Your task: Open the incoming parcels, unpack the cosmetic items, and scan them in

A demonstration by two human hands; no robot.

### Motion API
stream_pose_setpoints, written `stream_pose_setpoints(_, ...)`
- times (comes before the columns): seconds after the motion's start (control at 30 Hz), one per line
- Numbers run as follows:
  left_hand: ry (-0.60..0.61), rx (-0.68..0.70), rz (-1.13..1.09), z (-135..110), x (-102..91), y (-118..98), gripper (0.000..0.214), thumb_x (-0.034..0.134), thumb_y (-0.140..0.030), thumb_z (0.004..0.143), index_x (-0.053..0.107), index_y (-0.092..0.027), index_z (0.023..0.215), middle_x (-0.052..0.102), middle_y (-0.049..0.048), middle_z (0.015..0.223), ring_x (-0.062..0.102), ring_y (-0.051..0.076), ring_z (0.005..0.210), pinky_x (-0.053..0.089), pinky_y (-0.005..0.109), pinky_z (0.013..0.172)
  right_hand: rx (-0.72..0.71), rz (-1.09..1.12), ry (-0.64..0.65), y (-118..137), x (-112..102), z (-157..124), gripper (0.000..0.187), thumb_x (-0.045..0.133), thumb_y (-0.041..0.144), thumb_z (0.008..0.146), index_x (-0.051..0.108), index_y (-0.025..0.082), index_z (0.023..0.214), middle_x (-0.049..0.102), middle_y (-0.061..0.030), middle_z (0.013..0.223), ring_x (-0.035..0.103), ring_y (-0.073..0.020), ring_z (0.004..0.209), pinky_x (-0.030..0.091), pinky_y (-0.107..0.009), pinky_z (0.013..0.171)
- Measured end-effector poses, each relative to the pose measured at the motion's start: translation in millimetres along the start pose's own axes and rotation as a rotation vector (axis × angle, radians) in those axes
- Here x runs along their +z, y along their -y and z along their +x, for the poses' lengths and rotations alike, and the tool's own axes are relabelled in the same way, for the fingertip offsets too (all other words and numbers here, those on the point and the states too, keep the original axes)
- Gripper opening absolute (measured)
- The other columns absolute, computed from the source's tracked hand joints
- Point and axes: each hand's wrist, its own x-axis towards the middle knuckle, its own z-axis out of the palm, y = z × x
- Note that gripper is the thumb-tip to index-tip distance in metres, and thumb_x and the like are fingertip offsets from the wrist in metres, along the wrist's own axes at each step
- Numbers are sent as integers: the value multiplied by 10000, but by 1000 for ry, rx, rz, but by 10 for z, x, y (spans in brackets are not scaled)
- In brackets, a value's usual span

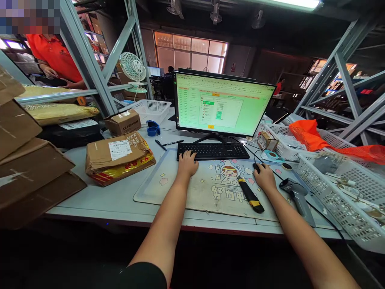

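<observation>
My left hand [187,162] rests with its fingers spread flat on the left end of a black keyboard [216,151]. My right hand [264,176] is cupped over a black computer mouse [256,166], gripping it on a large printed desk mat [207,188]. Behind the keyboard stands a monitor [222,105] showing a green spreadsheet with a dialog box. A black-and-yellow utility knife [250,195] lies on the mat between my hands. A grey barcode scanner [296,194] lies just right of my right hand.
A taped cardboard parcel [118,157] and a small box [123,121] sit left of the mat, with larger cartons [27,160] at the far left. White plastic baskets [339,192] stand at the right. Two pens [168,143] and a tape dispenser [153,128] lie behind. A person in an orange shirt [54,56] stands beyond the rack.
</observation>
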Motion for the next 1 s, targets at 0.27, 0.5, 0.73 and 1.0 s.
stream_pose_setpoints(0.27,7,-1,8,-20,-45,-18,569,483,-297,952,592,-193,1500,482,139,1640,385,322,1550,279,583,1294,-17,4,1,4,-8,1,501,475,305,1013,638,137,1456,558,-188,1512,555,-325,1344,421,-424,1155)
stream_pose_setpoints(0.5,9,-1,11,-17,-42,-20,570,486,-297,956,587,-189,1507,473,143,1646,384,322,1550,275,583,1294,-31,5,1,-2,-4,14,503,473,301,1020,630,125,1464,559,-202,1511,561,-329,1345,428,-429,1153)
stream_pose_setpoints(0.73,15,-1,14,-12,-44,-16,573,496,-287,953,589,-172,1507,478,154,1640,385,334,1551,277,589,1293,-27,9,-12,12,-7,13,509,473,314,1020,634,115,1460,567,-206,1509,572,-341,1334,436,-438,1144)
stream_pose_setpoints(1.0,4,2,12,-9,-32,-13,561,495,-291,952,604,-178,1491,484,152,1635,393,332,1545,283,588,1288,0,18,-33,19,-14,-11,504,509,306,976,670,127,1419,594,-195,1476,602,-343,1288,467,-436,1105)
